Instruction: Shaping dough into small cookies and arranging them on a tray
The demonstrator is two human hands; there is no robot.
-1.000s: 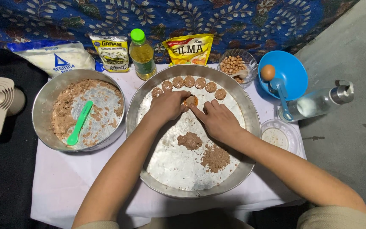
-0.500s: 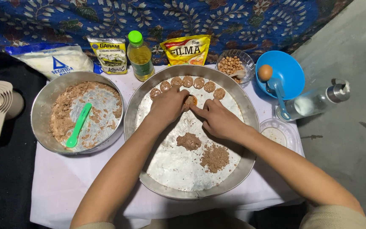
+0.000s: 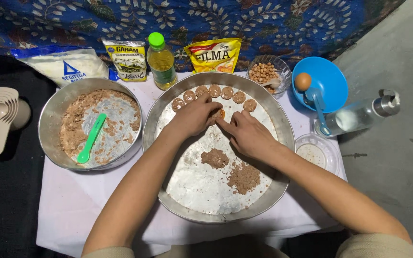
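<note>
Head view: left hand (image 3: 194, 116) and right hand (image 3: 245, 136) pinch a small dough piece (image 3: 217, 113) at the tray's (image 3: 283, 134) twelve o'clock; press evenly, matching the neighbouring discs (image 3: 225, 91)

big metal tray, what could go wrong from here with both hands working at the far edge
The left hand and right hand press a small dough piece right beside the row of shaped rounds, so a slip could squash them. The forearms cross over the loose dough lumps and might drag through them. The big metal tray overhangs the table's near edge, so leaning on it could tip it.
</note>
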